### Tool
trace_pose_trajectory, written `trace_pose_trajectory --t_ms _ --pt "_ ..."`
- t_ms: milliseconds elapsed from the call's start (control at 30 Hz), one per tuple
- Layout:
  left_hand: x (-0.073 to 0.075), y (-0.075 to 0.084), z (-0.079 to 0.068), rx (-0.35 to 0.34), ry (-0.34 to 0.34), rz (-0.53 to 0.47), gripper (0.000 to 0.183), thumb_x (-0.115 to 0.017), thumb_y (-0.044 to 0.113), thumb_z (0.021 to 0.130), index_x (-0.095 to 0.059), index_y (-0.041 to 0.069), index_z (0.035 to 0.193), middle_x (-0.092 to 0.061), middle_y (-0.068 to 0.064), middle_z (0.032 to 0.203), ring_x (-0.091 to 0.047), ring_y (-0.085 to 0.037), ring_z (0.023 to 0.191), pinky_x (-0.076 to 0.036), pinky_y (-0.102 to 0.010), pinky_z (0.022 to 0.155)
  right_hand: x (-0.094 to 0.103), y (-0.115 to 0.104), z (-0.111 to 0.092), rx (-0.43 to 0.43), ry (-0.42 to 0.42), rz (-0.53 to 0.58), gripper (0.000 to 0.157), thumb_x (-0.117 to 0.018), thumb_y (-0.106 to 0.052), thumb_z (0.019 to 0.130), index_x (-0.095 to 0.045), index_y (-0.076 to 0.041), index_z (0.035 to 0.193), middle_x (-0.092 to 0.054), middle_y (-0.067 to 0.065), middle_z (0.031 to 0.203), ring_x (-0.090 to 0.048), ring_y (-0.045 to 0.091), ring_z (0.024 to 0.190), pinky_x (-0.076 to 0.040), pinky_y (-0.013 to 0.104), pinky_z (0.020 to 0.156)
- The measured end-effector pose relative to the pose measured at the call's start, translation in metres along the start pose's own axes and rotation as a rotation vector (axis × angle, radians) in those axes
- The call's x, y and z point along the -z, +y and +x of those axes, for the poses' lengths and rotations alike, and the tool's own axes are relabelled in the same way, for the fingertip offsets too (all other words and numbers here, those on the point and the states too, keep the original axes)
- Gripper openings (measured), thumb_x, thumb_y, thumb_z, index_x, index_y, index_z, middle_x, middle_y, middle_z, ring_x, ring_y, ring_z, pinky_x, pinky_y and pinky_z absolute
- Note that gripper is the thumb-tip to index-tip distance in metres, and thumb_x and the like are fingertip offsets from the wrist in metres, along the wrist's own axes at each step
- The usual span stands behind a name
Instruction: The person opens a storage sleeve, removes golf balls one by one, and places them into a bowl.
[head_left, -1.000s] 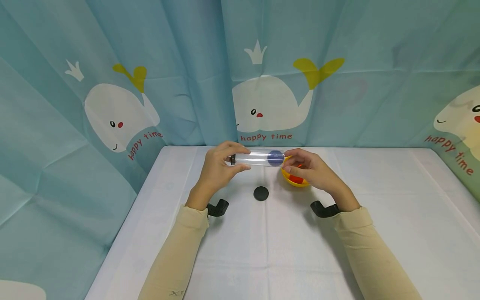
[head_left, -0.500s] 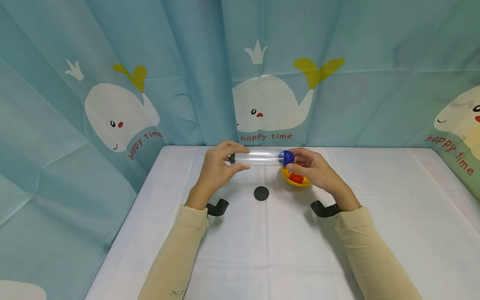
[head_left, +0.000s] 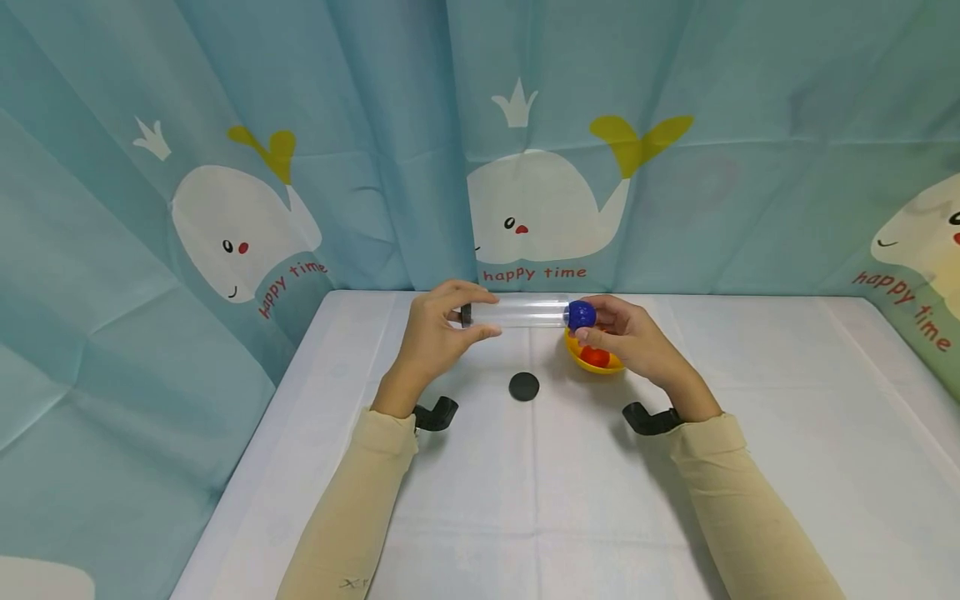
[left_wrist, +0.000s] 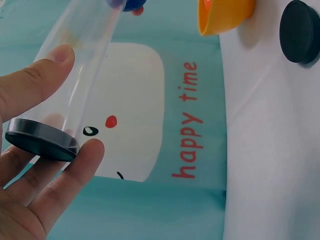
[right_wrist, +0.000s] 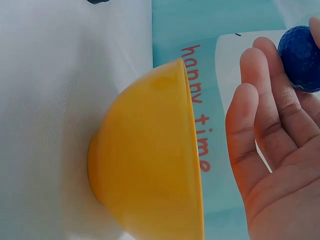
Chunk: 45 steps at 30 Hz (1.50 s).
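My left hand [head_left: 442, 325] grips a clear plastic tube [head_left: 521, 313] near its left end, which carries a black cap [left_wrist: 42, 139]. The tube lies level above the table. At its right mouth my right hand [head_left: 626, 337] pinches a dark blue dimpled ball [head_left: 582, 315], which sits right at the rim. Behind and below the right hand stands a yellow bowl [right_wrist: 150, 150] with red balls [head_left: 596, 357] in it, partly hidden by that hand in the head view. A loose round black cap [head_left: 523, 387] lies on the table between the two forearms.
A white cloth covers the table [head_left: 480, 500]. Right behind its far edge hangs a blue-green curtain [head_left: 397, 167] printed with white whales. A black camera mount [head_left: 435, 414] sits on the left wrist, and another mount [head_left: 649, 418] on the right.
The blue ball, first seen inside the tube's right end, has come out to the right into my right hand's fingers. My left hand and the tube stay nearly still.
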<state>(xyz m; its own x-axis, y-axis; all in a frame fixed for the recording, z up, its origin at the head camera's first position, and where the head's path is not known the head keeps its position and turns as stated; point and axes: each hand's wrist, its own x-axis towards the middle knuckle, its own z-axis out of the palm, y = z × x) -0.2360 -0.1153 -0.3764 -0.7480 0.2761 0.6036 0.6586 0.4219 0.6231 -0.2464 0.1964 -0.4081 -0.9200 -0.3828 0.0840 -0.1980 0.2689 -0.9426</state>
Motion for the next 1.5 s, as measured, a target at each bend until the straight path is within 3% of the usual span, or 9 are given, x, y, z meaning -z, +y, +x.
trace_pose_trajectory --t_ms 133,433,767,967,1167,1500 --pt "-0.001 -0.001 0.001 -0.002 0.004 -0.005 0.037 -0.093 0.012 0.072 -0.08 0.011 0.107 -0.074 -0.005 0.11 -0.064 -0.015 0.085 -0.061 -0.033 0.073 0.003 0.001 -0.001 -0.008 0.003 0.012 0.047 -0.069 -0.02 0.099 -0.053 -0.002 0.14 -0.069 0.015 0.124 -0.07 0.016 0.1 -0.059 0.022 0.089" --pt "-0.001 0.0 0.0 -0.004 0.004 -0.011 0.037 -0.093 0.013 0.073 -0.079 0.012 0.107 -0.074 -0.003 0.109 -0.057 -0.013 0.075 -0.061 -0.031 0.072 0.009 0.003 -0.002 0.001 0.029 0.012 0.048 -0.071 -0.017 0.097 -0.053 -0.003 0.14 -0.071 -0.008 0.114 -0.069 0.01 0.102 -0.059 0.02 0.087" --pt "-0.002 0.0 0.0 0.015 -0.006 -0.005 0.038 -0.093 0.016 0.074 -0.078 0.013 0.109 -0.074 -0.003 0.106 -0.056 -0.015 0.073 -0.061 -0.033 0.072 0.017 0.001 -0.006 0.0 0.065 -0.02 0.045 -0.072 -0.016 0.096 -0.056 -0.007 0.136 -0.072 -0.011 0.112 -0.068 0.013 0.099 -0.058 0.02 0.087" --pt "-0.001 0.0 0.0 0.031 -0.024 -0.007 0.04 -0.093 0.017 0.074 -0.078 0.013 0.111 -0.074 -0.002 0.104 -0.057 -0.015 0.075 -0.061 -0.039 0.073 0.023 -0.003 -0.01 -0.022 0.076 -0.043 0.044 -0.073 -0.019 0.096 -0.056 -0.01 0.135 -0.074 -0.002 0.111 -0.068 0.013 0.1 -0.057 0.02 0.087" --pt "-0.001 0.002 -0.001 0.044 -0.029 0.009 0.041 -0.094 0.019 0.074 -0.078 0.014 0.111 -0.073 -0.003 0.101 -0.061 -0.015 0.084 -0.061 -0.033 0.076 0.029 -0.001 -0.011 -0.029 0.096 -0.074 0.043 -0.074 -0.02 0.095 -0.057 -0.012 0.133 -0.074 0.007 0.114 -0.069 0.014 0.099 -0.056 0.021 0.087" --pt "-0.002 0.002 -0.001 0.054 -0.032 -0.016 0.041 -0.094 0.022 0.074 -0.077 0.015 0.111 -0.074 -0.002 0.102 -0.066 -0.015 0.084 -0.06 -0.028 0.074 0.037 0.007 -0.011 -0.021 0.129 -0.119 0.043 -0.077 -0.018 0.093 -0.058 -0.01 0.131 -0.072 -0.007 0.108 -0.067 0.015 0.1 -0.057 0.02 0.085"
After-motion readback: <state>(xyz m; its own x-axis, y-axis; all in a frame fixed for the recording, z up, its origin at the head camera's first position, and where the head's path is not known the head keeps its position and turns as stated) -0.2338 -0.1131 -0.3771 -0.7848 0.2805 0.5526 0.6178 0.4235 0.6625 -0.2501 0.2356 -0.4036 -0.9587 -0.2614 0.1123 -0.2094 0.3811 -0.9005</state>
